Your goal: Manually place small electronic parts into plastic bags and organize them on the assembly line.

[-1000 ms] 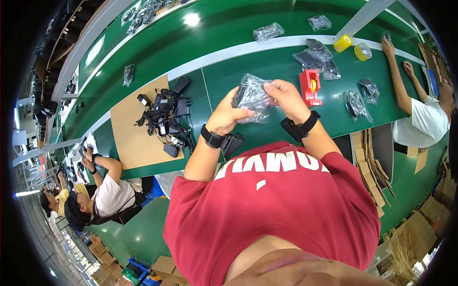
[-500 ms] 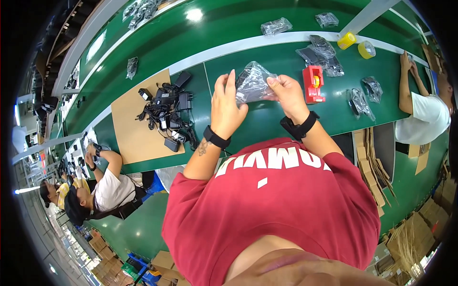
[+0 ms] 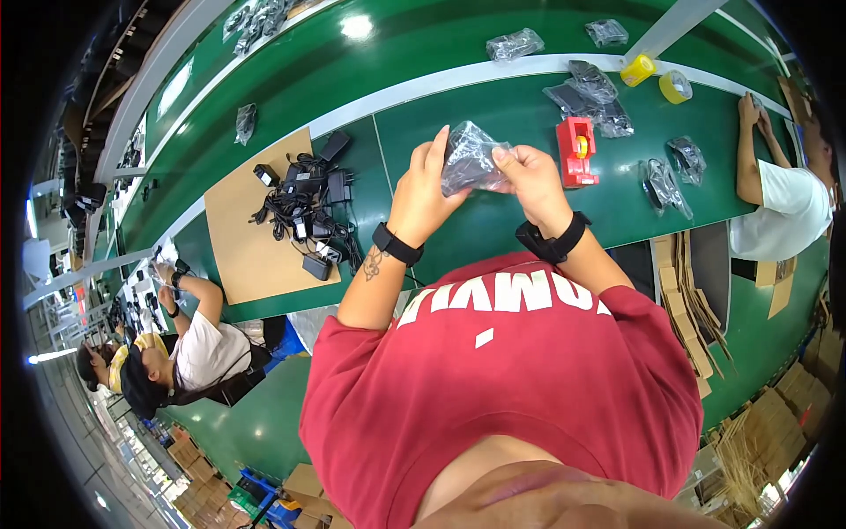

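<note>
Both hands grip one clear plastic bag [image 3: 471, 159] with a dark item inside, held above the green table [image 3: 493, 220] in the upper middle of the frame. Since the earlier frame the left hand [image 3: 421, 189] has opened its fingers upward along the bag's left edge. The right hand [image 3: 529, 176] pinches the right end. The crinkled, glossy bag runs left to right, tilted slightly.

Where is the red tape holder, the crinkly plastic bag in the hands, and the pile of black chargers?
red tape dispenser [image 3: 577, 152], head view, its body.
plastic bag [image 3: 471, 159], head view, its middle.
black chargers [image 3: 304, 198], head view, pile's middle.
</note>
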The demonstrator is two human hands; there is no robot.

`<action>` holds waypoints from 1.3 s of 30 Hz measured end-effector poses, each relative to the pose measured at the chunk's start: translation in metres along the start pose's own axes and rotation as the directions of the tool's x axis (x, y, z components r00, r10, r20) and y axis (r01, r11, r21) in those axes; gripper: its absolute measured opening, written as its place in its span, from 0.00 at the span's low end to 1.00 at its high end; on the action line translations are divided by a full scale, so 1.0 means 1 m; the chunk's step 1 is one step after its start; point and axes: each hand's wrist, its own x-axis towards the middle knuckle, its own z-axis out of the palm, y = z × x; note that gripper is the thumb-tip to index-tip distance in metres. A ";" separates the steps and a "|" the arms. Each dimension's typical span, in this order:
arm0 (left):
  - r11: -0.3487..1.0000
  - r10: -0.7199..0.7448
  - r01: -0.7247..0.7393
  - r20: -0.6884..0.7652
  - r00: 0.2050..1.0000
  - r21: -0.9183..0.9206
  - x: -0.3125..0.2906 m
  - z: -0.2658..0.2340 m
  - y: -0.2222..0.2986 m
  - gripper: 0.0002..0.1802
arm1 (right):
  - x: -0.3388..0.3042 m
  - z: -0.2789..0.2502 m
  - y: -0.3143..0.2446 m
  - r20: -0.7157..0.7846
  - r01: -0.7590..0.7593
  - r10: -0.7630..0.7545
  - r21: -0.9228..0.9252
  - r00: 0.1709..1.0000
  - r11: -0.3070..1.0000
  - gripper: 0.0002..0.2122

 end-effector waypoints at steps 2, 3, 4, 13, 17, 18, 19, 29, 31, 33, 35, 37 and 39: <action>0.998 0.014 -0.012 -0.023 1.000 0.062 0.002 -0.001 0.004 0.45 | -0.002 0.001 -0.005 0.027 -0.054 0.053 0.037 0.998 0.998 0.12; 0.992 0.032 -0.026 -0.045 0.998 0.120 0.002 -0.001 0.005 0.45 | -0.002 0.002 -0.008 0.025 -0.054 0.053 0.038 0.998 0.998 0.12; 0.992 0.033 -0.028 -0.043 0.999 0.120 0.003 0.000 0.004 0.45 | -0.002 0.005 -0.011 0.015 -0.056 0.055 0.052 0.998 0.997 0.12; 0.840 -0.100 0.208 0.234 0.967 -0.501 0.009 0.026 -0.016 0.34 | 0.003 -0.011 -0.004 0.038 0.073 -0.070 -0.094 0.997 0.993 0.12; 0.201 -0.036 0.709 0.719 0.695 -0.676 0.000 0.033 -0.003 0.25 | 0.004 -0.021 0.001 0.083 0.325 -0.317 -0.365 0.945 0.872 0.13; 0.106 -0.041 0.743 0.744 0.667 -0.660 -0.003 0.037 -0.003 0.25 | 0.006 -0.025 0.005 0.061 0.331 -0.340 -0.448 0.938 0.831 0.10; 0.013 -0.037 0.771 0.770 0.637 -0.637 -0.004 0.042 -0.004 0.25 | 0.011 -0.033 0.015 0.046 0.325 -0.342 -0.455 0.938 0.829 0.10; 0.242 -0.316 0.723 0.652 0.689 -0.647 -0.006 0.060 -0.022 0.39 | 0.028 -0.162 0.041 -0.449 -0.353 -0.510 -0.893 0.734 0.279 0.14; 0.393 -0.319 0.664 0.583 0.747 -0.636 -0.008 0.068 -0.016 0.41 | 0.039 -0.174 0.044 -0.635 -0.365 -0.243 -0.670 0.734 0.646 0.17; 0.435 -0.297 0.652 0.585 0.755 -0.621 -0.006 0.074 -0.013 0.41 | 0.041 -0.180 0.046 -0.614 -0.240 -0.147 -0.502 0.776 0.831 0.18; 0.477 -0.277 0.638 0.586 0.762 -0.604 -0.004 0.076 -0.012 0.42 | 0.040 -0.184 0.045 -0.630 -0.134 -0.271 -0.518 0.728 0.845 0.18; 0.417 -0.297 0.681 0.618 0.728 -0.602 -0.003 0.073 -0.016 0.41 | 0.020 -0.167 0.035 -0.614 -0.156 -0.369 -0.633 0.698 0.758 0.16; 0.402 -0.311 0.675 0.601 0.736 -0.619 -0.005 0.071 -0.020 0.40 | -0.005 -0.144 0.024 -0.652 -0.218 -0.228 -0.528 0.723 0.821 0.16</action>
